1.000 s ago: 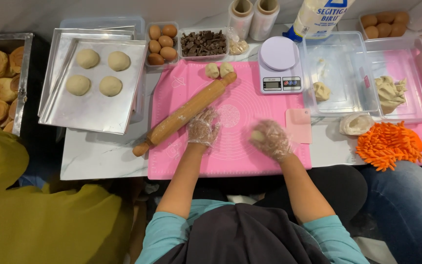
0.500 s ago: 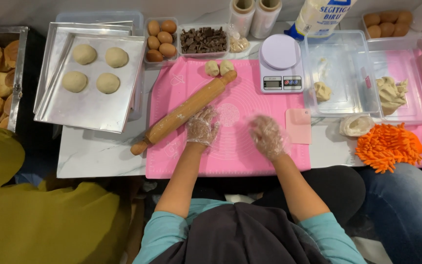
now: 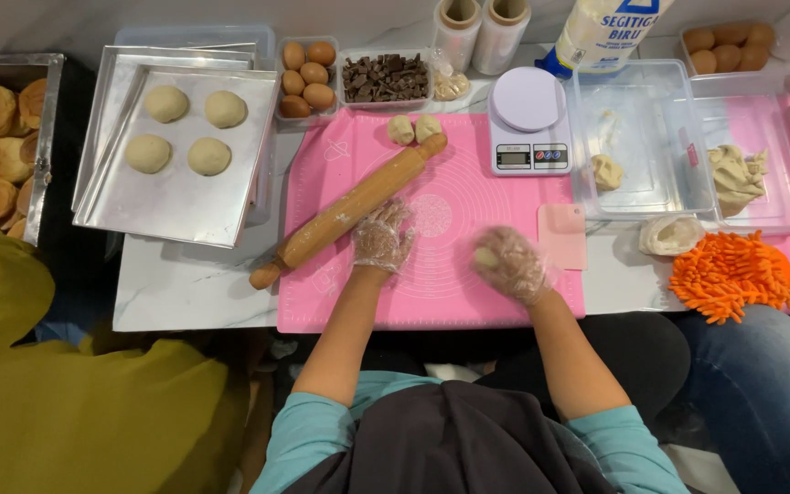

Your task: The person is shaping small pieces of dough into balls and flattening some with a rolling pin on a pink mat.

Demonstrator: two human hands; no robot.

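Head view: both hands wear thin clear plastic gloves and rest over a pink silicone mat (image 3: 450, 302) spread on the white surface (image 3: 185, 293). The right hand (image 3: 512, 265) is cupped and closed around a small piece of dough (image 3: 484, 257), which shows pale at the thumb side of the palm, pressed down on the mat. The left hand (image 3: 381, 238) lies open with fingers spread, palm down on the mat and holding nothing; whether its fingertips touch the rolling pin cannot be told. That wooden rolling pin (image 3: 349, 210) lies slantwise just beyond and to the left of the left hand. At the pin's far end, well ahead of the left hand, sit two small dough balls (image 3: 414, 129). A pink scraper (image 3: 563, 236) lies just to the right of the right hand, and a white kitchen scale (image 3: 528, 122) stands ahead of it. Further right of that hand are clear plastic tubs (image 3: 651, 101) with lumps of dough, and an orange fluffy cloth (image 3: 731, 273). Far left of the left hand a metal tray (image 3: 185, 206) carries four shaped dough rounds (image 3: 186, 131); beyond the hands stand eggs (image 3: 307, 79) and a tub of chocolate chunks (image 3: 384, 77)
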